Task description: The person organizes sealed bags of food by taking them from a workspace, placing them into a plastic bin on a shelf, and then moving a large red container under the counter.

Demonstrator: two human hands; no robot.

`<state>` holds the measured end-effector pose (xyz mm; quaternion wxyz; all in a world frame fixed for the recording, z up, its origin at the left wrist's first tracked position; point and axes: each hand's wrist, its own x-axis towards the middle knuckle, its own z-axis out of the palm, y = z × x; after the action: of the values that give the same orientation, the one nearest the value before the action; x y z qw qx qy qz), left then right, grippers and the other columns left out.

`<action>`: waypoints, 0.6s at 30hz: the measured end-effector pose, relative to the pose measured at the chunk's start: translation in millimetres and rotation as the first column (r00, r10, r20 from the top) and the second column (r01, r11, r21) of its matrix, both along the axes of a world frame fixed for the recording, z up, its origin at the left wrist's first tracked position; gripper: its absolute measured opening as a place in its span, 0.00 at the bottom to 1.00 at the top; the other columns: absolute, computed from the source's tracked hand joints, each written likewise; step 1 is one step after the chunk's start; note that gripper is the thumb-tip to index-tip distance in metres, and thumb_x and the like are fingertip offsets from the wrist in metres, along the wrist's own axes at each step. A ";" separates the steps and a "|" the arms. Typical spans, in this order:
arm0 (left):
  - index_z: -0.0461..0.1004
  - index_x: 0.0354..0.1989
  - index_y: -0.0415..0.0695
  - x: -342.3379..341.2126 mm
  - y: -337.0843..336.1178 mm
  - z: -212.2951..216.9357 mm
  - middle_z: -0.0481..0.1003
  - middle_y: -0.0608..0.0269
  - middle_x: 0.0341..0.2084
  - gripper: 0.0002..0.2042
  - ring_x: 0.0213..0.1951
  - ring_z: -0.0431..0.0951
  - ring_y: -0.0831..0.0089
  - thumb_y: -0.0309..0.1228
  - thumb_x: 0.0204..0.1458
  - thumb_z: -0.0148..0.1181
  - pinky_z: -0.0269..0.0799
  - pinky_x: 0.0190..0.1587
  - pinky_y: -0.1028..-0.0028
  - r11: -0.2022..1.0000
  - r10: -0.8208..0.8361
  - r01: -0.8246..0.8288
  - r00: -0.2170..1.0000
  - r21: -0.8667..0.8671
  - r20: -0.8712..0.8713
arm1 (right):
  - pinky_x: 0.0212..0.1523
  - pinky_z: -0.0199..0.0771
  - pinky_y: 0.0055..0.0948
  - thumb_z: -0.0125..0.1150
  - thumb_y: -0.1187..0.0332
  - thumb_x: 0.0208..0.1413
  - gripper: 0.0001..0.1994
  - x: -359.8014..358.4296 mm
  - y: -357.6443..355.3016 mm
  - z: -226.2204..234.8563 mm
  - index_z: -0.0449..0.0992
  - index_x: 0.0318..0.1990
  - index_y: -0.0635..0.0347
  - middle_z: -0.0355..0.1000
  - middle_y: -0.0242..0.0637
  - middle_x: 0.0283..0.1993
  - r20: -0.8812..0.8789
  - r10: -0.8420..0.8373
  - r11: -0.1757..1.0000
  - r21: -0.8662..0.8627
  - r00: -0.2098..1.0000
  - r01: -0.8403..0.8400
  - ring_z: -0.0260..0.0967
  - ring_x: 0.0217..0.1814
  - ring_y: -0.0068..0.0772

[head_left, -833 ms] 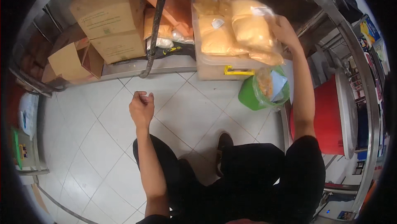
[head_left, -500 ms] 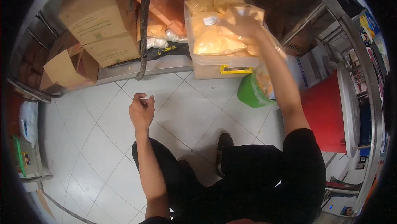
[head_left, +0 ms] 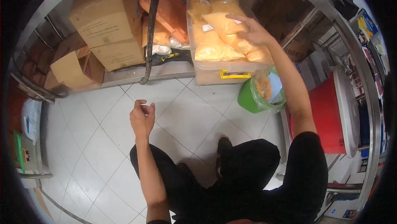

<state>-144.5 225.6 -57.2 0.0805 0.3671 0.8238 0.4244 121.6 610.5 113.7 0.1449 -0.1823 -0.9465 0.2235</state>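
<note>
Plastic bags of orange powder (head_left: pixel 217 49) fill a clear tub (head_left: pixel 206 66) with a yellow latch. My right hand (head_left: pixel 257 33) reaches over the tub's right side. Its fingers and thumb grip the right side of a bag of orange powder (head_left: pixel 223 24), which lies slanted on top of the others. Part of that bag is hidden under the hand. Over the tiled floor hangs my left hand (head_left: pixel 142 118), fingers loosely bent and thumb apart, with nothing in it.
Cardboard boxes (head_left: pixel 105 29) stand stacked on the shelf at the left. An orange scoop (head_left: pixel 167 11) lies beside the tub, behind a dark upright pole (head_left: pixel 152 29). A lined green bin (head_left: pixel 250 98) is below the tub, and a red barrel (head_left: pixel 320 114) stands at the right.
My right hand has shifted slightly right and down and now grips a bag, which has turned to lie slanted across the pile. My left hand has barely moved. The view has shifted slightly.
</note>
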 end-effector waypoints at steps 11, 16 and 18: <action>0.73 0.39 0.39 13.3 24.1 -13.2 0.80 0.58 0.23 0.14 0.27 0.81 0.61 0.35 0.51 0.66 0.75 0.32 0.64 0.992 -0.076 0.074 0.997 -0.100 -0.014 | 0.74 0.28 0.61 0.29 0.18 0.46 0.54 -45.1 -5.9 -31.6 0.34 0.76 0.38 0.25 0.51 0.79 0.340 -0.632 0.774 0.318 0.696 0.547 0.24 0.80 0.58; 0.72 0.41 0.39 34.2 25.8 -2.3 0.80 0.58 0.23 0.14 0.26 0.81 0.62 0.34 0.51 0.66 0.75 0.32 0.64 0.986 -0.148 0.146 0.989 -0.084 -0.020 | 0.75 0.30 0.54 0.25 0.24 0.55 0.49 -36.2 9.8 4.2 0.44 0.75 0.50 0.34 0.49 0.78 0.318 -0.486 0.874 0.173 0.814 0.454 0.32 0.80 0.56; 0.72 0.42 0.38 34.1 13.9 1.8 0.80 0.56 0.23 0.14 0.27 0.82 0.62 0.33 0.51 0.66 0.76 0.32 0.66 0.987 -0.138 0.132 0.989 -0.096 -0.051 | 0.74 0.38 0.52 0.26 0.32 0.62 0.42 -43.6 -25.9 38.3 0.57 0.71 0.54 0.45 0.48 0.76 0.166 -0.613 0.776 0.313 0.773 0.548 0.42 0.77 0.56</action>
<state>-110.4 239.4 -55.3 0.1020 0.4301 0.8177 0.3687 78.0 584.6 152.0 0.1043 -0.4755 -0.8732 0.0222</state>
